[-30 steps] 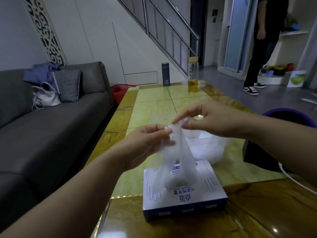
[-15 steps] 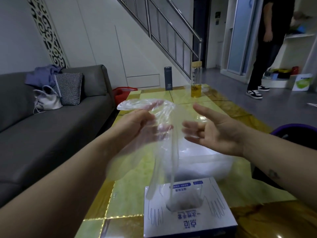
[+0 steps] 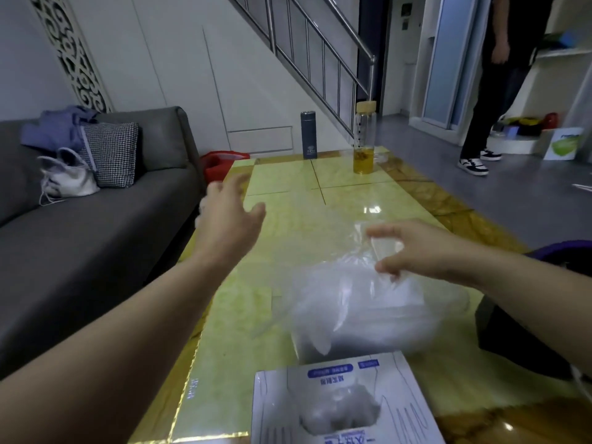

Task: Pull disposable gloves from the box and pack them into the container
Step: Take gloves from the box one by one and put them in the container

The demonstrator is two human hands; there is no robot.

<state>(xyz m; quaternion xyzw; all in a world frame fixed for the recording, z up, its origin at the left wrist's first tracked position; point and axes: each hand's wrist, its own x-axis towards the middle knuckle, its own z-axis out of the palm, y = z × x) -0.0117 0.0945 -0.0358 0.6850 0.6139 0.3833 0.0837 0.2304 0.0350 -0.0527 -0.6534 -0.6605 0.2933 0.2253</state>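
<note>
Single head-worn wide-angle view, facing forward and down along the yellow marble-pattern table (image 3: pixel 336 200). The forearms enter from the lower corners, with the left hand (image 3: pixel 229 219) and right hand (image 3: pixel 416 251) at mid-frame, close to the lens. The glove box (image 3: pixel 400 395), nearest the camera, is cropped by the bottom edge. The grey sofa (image 3: pixel 96 238) occupies the left; the stair railing (image 3: pixel 323 56) and a standing person (image 3: pixel 499 75) lie far behind.

"Your left hand (image 3: pixel 229 219) and your right hand (image 3: pixel 413 251) are bare."

"Yes, and your left arm (image 3: pixel 105 341) and right arm (image 3: pixel 525 283) are bare too, as far up as we can see."
</note>
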